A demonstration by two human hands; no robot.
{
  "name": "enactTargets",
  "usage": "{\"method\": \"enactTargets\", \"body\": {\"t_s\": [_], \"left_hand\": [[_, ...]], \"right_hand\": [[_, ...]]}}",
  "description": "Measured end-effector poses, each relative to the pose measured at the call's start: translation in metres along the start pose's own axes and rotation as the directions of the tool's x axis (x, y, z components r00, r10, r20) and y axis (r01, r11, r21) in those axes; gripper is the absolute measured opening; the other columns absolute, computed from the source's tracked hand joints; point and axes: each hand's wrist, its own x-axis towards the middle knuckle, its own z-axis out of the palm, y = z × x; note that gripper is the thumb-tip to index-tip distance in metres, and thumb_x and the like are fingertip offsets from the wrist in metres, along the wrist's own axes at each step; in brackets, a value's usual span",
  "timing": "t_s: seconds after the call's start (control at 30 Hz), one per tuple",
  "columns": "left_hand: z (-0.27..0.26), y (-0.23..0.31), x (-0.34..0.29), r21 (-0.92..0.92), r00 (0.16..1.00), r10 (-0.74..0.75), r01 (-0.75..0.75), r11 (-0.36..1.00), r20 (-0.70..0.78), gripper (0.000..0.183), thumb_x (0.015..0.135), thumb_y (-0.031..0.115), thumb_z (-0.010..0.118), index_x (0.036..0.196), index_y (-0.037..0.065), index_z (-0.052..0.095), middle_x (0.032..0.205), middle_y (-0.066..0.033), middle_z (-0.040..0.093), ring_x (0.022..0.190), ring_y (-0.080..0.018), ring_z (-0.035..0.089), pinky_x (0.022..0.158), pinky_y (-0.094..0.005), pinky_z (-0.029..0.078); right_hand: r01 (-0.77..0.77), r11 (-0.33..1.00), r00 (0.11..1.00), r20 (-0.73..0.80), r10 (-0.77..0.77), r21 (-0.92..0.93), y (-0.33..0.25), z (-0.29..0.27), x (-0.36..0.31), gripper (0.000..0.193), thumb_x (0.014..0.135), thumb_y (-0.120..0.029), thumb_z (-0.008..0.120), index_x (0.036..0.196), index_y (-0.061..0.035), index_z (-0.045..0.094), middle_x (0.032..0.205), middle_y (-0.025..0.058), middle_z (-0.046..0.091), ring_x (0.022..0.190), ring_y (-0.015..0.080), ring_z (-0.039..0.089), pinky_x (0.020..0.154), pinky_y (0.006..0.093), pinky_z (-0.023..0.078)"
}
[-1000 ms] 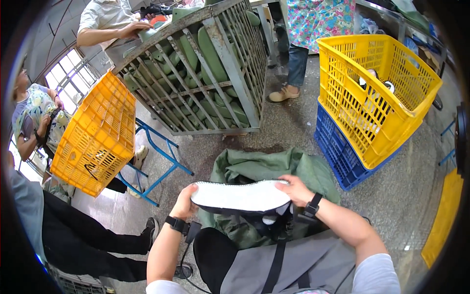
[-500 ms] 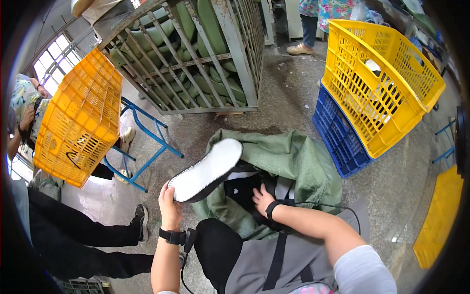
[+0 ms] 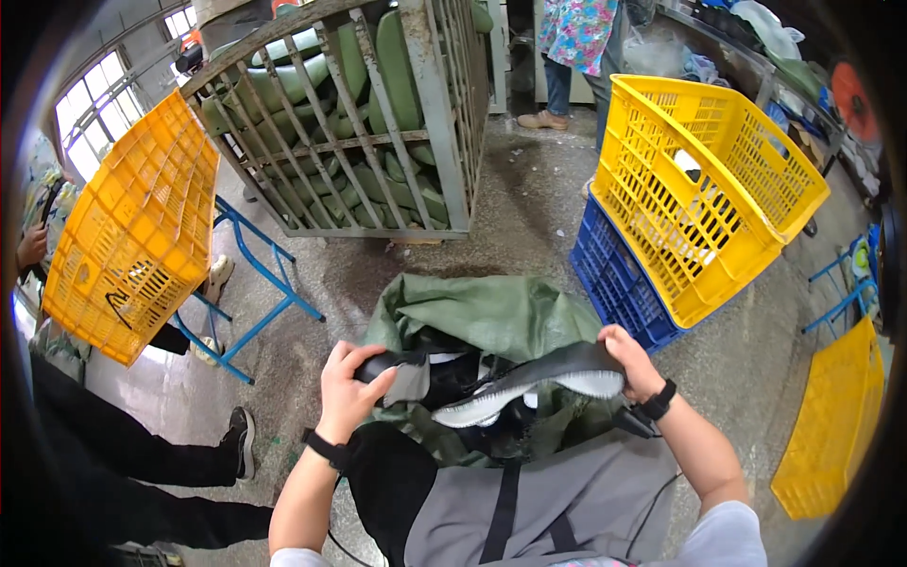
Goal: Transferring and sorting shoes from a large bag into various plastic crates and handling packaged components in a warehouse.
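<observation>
While speckled grey floor (image 3: 524, 203) spreads ahead of me, a rusty metal cage (image 3: 455, 151) of smooth green forms (image 3: 399, 80) stands far off, an orange crate (image 3: 142, 222) left by blue tube legs (image 3: 269, 312), a yellow crate (image 3: 763, 253) right on a blue crate (image 3: 614, 274). Slots pattern the plastic. Nearer: crumpled, shiny green sack (image 3: 491, 304), mouth gaping. Over it, my left hand (image 3: 347, 389) curls snugly round a grey-and-black shoe (image 3: 409, 380); my right hand (image 3: 631, 364) pinches one end of a black shoe (image 3: 543, 371), slender, curved, white underneath, edge stitch-fringed.
</observation>
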Motion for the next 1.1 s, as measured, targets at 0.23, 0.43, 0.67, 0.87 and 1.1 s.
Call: {"method": "enactTargets", "body": {"t_s": [0.23, 0.43, 0.67, 0.87, 1.1], "left_hand": [[0.000, 0.014, 0.001, 0.218, 0.976, 0.204, -0.216, 0.952, 0.078, 0.043, 0.055, 0.025, 0.075, 0.092, 0.006, 0.062, 0.079, -0.0086, 0.045, 0.074, -0.0255, 0.050, 0.065, -0.0339, 0.043], [0.002, -0.012, -0.022, 0.071, 0.997, 0.059, -0.062, 0.996, 0.044, 0.042, 0.059, 0.026, 0.073, 0.093, 0.004, 0.061, 0.082, -0.0086, 0.047, 0.077, -0.0237, 0.050, 0.069, -0.0318, 0.043], [-0.014, -0.017, -0.029, 0.006, 0.999, 0.024, -0.024, 1.000, 0.035, 0.041, 0.061, 0.024, 0.072, 0.093, 0.002, 0.060, 0.084, -0.0083, 0.046, 0.080, -0.0222, 0.048, 0.072, -0.0303, 0.041], [-0.008, -0.030, -0.025, -0.026, 1.000, -0.007, 0.008, 1.000, 0.029, 0.034, 0.065, 0.020, 0.069, 0.092, 0.002, 0.062, 0.082, -0.0075, 0.048, 0.078, -0.0202, 0.049, 0.070, -0.0293, 0.040], [0.008, -0.019, 0.007, -0.169, 0.997, -0.046, 0.055, 0.984, 0.058, 0.015, 0.075, 0.009, 0.059, 0.087, 0.000, 0.063, 0.072, -0.0087, 0.055, 0.068, -0.0182, 0.053, 0.064, -0.0281, 0.042]], "right_hand": [[0.464, 0.655, 0.346, 0.803, 0.485, -0.596, 0.108, -0.023, -0.019, 0.019, 0.077, -0.016, 0.062, 0.092, -0.0055, 0.061, 0.097, 0.0108, 0.059, 0.096, 0.0247, 0.054, 0.083, 0.0339, 0.042], [0.545, 0.248, 0.838, 0.505, -0.208, -0.801, 0.163, 0.067, 0.069, 0.015, 0.075, -0.016, 0.052, 0.078, -0.0053, 0.063, 0.082, 0.0128, 0.063, 0.077, 0.0285, 0.060, 0.069, 0.0380, 0.048], [0.158, -0.465, 0.969, 0.228, -0.098, -0.871, 0.189, 0.080, 0.139, 0.030, 0.077, -0.019, 0.052, 0.104, -0.0060, 0.054, 0.101, 0.0126, 0.059, 0.090, 0.0247, 0.058, 0.070, 0.0354, 0.047], [0.022, 0.917, 0.982, 0.181, 0.055, -0.398, 0.041, 0.044, 0.097, 0.042, 0.079, -0.018, 0.063, 0.113, 0.0028, 0.049, 0.110, 0.0146, 0.058, 0.099, 0.0276, 0.057, 0.087, 0.0366, 0.045], [0.003, 0.818, 1.000, 0.018, -0.016, 0.576, 0.019, 0.006, 0.040, 0.033, 0.094, -0.025, 0.038, 0.115, -0.0028, 0.050, 0.108, 0.0102, 0.060, 0.097, 0.0235, 0.058, 0.086, 0.0379, 0.046]]}}
